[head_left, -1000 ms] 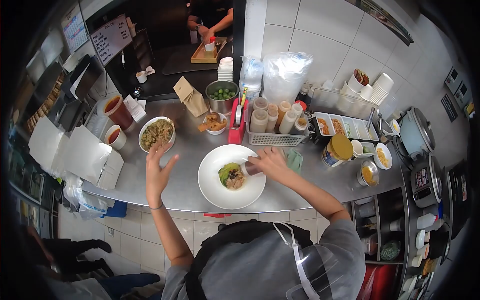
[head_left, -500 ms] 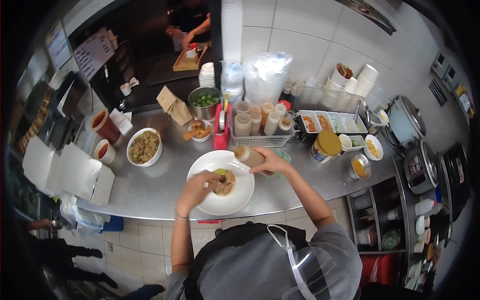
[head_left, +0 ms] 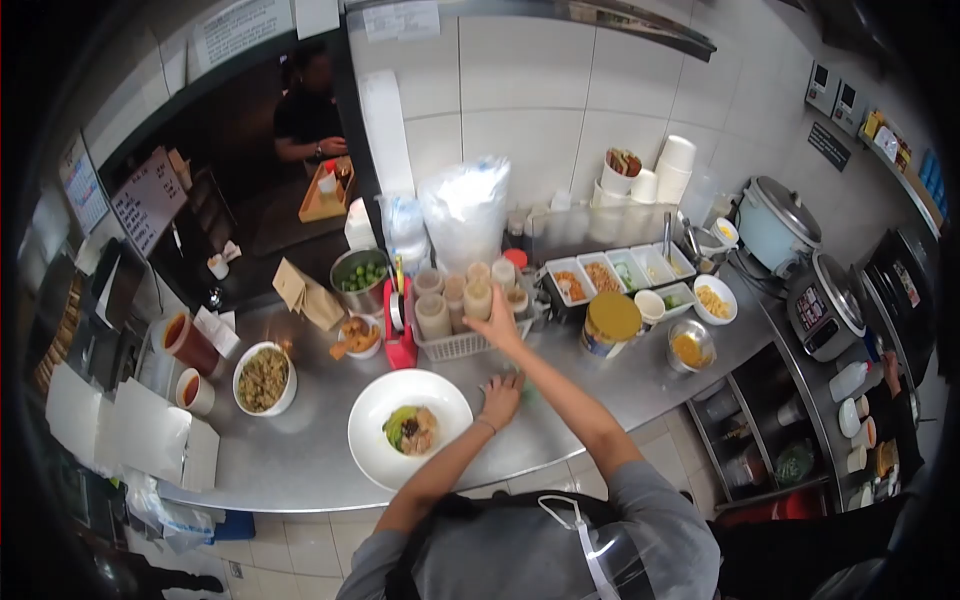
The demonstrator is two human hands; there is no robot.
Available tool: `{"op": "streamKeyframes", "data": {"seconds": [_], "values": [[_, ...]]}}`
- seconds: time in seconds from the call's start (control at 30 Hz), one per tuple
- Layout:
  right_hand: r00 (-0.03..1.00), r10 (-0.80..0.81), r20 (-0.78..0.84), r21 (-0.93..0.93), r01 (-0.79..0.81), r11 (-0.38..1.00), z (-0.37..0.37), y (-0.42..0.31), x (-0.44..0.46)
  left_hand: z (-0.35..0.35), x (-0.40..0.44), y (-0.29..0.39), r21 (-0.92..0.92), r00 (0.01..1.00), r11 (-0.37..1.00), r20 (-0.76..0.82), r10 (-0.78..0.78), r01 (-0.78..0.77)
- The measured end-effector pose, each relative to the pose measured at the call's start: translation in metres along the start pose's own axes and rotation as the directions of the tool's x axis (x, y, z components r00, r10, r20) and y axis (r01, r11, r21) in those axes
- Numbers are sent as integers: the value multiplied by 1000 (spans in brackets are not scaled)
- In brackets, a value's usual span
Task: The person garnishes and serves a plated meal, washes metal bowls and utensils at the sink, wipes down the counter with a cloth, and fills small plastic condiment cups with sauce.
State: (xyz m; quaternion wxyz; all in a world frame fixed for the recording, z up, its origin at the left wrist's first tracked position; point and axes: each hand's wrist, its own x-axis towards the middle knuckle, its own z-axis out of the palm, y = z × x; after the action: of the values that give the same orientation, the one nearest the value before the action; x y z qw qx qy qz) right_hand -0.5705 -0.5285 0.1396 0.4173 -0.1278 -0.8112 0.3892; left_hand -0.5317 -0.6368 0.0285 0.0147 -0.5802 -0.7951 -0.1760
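My right hand (head_left: 497,322) is at the front of a light plastic basket (head_left: 455,346), its fingers wrapped round a squeeze bottle (head_left: 477,299) that stands among several others. My left hand (head_left: 501,398) lies low on the steel counter, right of the white plate, touching a green cloth (head_left: 527,388) that is mostly hidden; how its fingers hold the cloth is hard to make out. On the wide white plate (head_left: 370,452), green leaves (head_left: 397,427) and pieces of light meat (head_left: 422,432) sit in the middle.
A bowl of chopped food (head_left: 264,380), a red tape dispenser (head_left: 401,340) and a pot of limes (head_left: 359,281) stand along the counter. Right are a yellow-lidded jar (head_left: 611,322), topping trays (head_left: 602,280) and a metal bowl (head_left: 691,347). Another person (head_left: 308,120) stands beyond the opening.
My right hand has moved with the bottle from beside the plate up to the basket. My left hand has gone from over the plate to the cloth. The view has shifted.
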Motion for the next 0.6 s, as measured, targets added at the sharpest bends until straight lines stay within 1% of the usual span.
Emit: {"op": "streamKeyframes", "data": {"seconds": [0.03, 0.07, 0.1, 0.13, 0.17, 0.2, 0.23, 0.27, 0.33, 0.37, 0.4, 0.43, 0.47, 0.5, 0.53, 0.57, 0.6], "values": [[1000, -17, -8, 4, 17, 1000, 1, 2, 1, -3, 6, -2, -102, 995, 995, 99, 3, 7], [993, 51, 109, 6, -52, 999, 1, 5, -2, -3, 9, -1, -93, 996, 996, 91, 2, 7], [966, 120, 230, -2, -123, 992, 1, 9, -6, -5, 10, 4, -314, 995, 945, 65, -79, 96], [966, 111, 234, 1, -114, 993, 0, 20, -8, -12, 13, 10, -521, 985, 837, 54, -164, 168], [970, 68, 233, -34, -62, 998, -4, 33, -7, -20, 16, 14, -519, 985, 838, 43, -170, 167], [971, 27, 236, -68, -11, 998, -11, 43, -7, -34, 16, 21, -532, 971, 813, 102, -215, 236], [967, 102, 234, 9, -107, 994, -27, 44, -11, -49, 14, 27, -543, 952, 782, 165, -258, 306], [954, 180, 239, 84, -205, 975, -48, 44, -18, -66, 10, 32, -546, 950, 778, 162, -266, 311], [906, 321, 277, 44, -346, 937, -92, 44, -41, -91, 6, 39, -512, 928, 774, 228, -296, 373], [795, 472, 380, 136, -553, 822, -109, 40, -60, -90, 5, 39, -518, 925, 767, 225, -305, 379], [646, 583, 493, 196, -735, 649, -123, 40, -82, -86, 1, 40, -606, 974, 764, 100, -205, 223], [473, 594, 651, 215, -865, 453, -141, 50, -104, -82, -3, 40, -669, 993, 741, -34, -110, 59], [286, 547, 786, 185, -955, 234, -154, 59, -122, -78, -7, 42, -675, 992, 734, -32, -124, 70], [271, 550, 790, 167, -958, 232, -161, 56, -134, -74, -10, 45, -699, 997, 715, -62, -52, -6], [394, 541, 743, 240, -911, 334, -170, 48, -143, -72, -12, 48, -720, 995, 689, -98, 16, -82], [506, 518, 689, 301, -851, 430, -178, 40, -149, -70, -16, 49, -732, 995, 678, -98, -6, -68], [479, 526, 703, 274, -864, 422, -184, 33, -150, -74, -21, 50, -686, 986, 714, -166, 36, -141]]}}
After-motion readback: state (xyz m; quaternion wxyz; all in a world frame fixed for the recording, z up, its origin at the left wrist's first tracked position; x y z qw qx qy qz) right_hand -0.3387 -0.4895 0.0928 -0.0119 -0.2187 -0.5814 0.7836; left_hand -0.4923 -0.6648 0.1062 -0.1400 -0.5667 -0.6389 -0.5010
